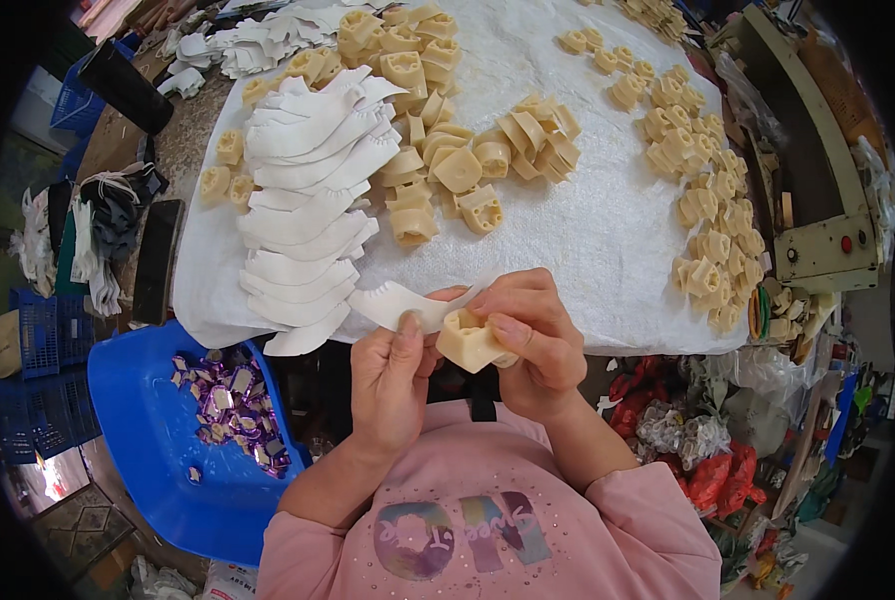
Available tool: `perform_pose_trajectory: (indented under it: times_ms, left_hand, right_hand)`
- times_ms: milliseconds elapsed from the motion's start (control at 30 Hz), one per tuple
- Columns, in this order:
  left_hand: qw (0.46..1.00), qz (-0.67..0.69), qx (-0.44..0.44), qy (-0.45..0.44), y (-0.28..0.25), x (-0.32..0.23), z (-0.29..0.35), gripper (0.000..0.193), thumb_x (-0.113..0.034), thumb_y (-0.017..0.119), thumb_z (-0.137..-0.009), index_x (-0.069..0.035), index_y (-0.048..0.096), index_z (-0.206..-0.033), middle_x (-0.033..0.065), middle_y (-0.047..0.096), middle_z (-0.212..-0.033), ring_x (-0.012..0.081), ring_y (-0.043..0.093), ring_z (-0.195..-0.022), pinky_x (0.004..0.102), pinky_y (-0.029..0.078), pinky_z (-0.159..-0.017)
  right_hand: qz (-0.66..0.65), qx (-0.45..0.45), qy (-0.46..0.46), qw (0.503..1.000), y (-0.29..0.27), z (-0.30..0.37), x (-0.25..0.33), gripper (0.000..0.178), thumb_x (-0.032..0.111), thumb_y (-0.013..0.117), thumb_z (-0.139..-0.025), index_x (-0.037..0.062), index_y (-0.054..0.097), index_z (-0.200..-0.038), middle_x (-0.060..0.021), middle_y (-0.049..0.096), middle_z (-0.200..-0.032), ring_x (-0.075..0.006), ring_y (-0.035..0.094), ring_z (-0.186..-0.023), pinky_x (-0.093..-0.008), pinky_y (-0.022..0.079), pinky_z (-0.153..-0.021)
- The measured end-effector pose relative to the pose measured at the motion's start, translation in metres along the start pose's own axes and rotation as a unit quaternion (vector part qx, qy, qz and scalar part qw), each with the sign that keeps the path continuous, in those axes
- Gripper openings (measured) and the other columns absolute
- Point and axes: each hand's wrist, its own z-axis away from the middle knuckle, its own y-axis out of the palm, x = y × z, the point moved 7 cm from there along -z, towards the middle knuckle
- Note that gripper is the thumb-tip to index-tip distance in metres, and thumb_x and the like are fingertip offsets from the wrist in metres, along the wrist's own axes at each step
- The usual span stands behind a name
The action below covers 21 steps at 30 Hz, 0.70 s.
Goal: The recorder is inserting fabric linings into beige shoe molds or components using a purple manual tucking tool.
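Just past the table's near edge, my left hand (396, 370) pinches a curved white strip (396, 303) with a notched edge between thumb and fingers. Closed around a cream plastic shoe heel (468, 342) is my right hand (538, 340), its thumb along the heel's side and hollow top. The strip runs behind the heel toward my right fingers; whether it touches the heel there is hidden. Beyond my left hand, a fanned row of similar white strips (308, 220) lies on the white cloth. Bare cream heels (458, 170) are heaped behind it.
More heels (713, 215) line the cloth's (608, 270) right side. At left are a black phone (158, 260), a dark cylinder (126, 85) and a blue bin (133, 420) holding purple pieces (230, 405). A metal machine (818, 200) stands at right, above bagged scraps (728, 480).
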Motion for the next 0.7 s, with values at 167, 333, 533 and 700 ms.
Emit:
perform_pose_trajectory:
  times_ms: [167, 333, 533, 700]
  left_hand:
    - [0.999, -0.042, 0.017, 0.013, 0.006, -0.001, 0.003, 0.043, -0.023, 0.036, -0.101, 0.013, 0.047, -0.121, 0.0178, 0.056, -0.118, 0.0205, 0.057, -0.107, 0.0333, 0.046, -0.093]
    - [0.999, -0.031, -0.003, 0.021, 0.005, 0.001, 0.003, 0.039, -0.017, 0.034, -0.101, 0.015, 0.048, -0.119, 0.0169, 0.054, -0.121, 0.0148, 0.056, -0.102, 0.0262, 0.046, -0.088]
    - [0.994, -0.08, 0.005, 0.08, 0.004, -0.003, 0.004, 0.041, -0.019, 0.035, -0.101, 0.013, 0.048, -0.122, 0.016, 0.057, -0.118, 0.0128, 0.057, -0.095, 0.0258, 0.047, -0.084]
    - [0.968, -0.227, 0.025, 0.108, -0.006, -0.007, -0.003, 0.038, -0.02, 0.04, -0.1, 0.009, 0.052, -0.121, 0.0098, 0.063, -0.105, 0.0077, 0.055, -0.079, 0.0215, 0.045, -0.069]
  right_hand:
    - [0.028, -0.017, -0.002, 0.999, 0.0, 0.002, 0.0, 0.05, -0.016, 0.063, -0.065, 0.0066, 0.057, -0.109, -0.0132, 0.06, -0.102, -0.029, 0.057, -0.084, -0.0357, 0.047, -0.07]
    - [0.073, 0.019, -0.026, 0.997, 0.003, 0.003, -0.001, 0.046, -0.011, 0.062, -0.065, 0.0049, 0.056, -0.107, -0.0123, 0.061, -0.1, -0.0286, 0.057, -0.083, -0.0356, 0.046, -0.069]
    - [0.185, 0.029, -0.072, 0.98, 0.007, 0.004, 0.002, 0.045, -0.005, 0.064, -0.061, 0.0075, 0.055, -0.103, -0.0075, 0.062, -0.096, -0.0241, 0.052, -0.077, -0.038, 0.035, -0.071]
    - [0.161, 0.017, -0.021, 0.987, 0.007, 0.008, -0.01, 0.042, -0.001, 0.067, -0.061, 0.0104, 0.057, -0.101, -0.004, 0.062, -0.093, -0.0235, 0.049, -0.079, -0.0391, 0.031, -0.073]
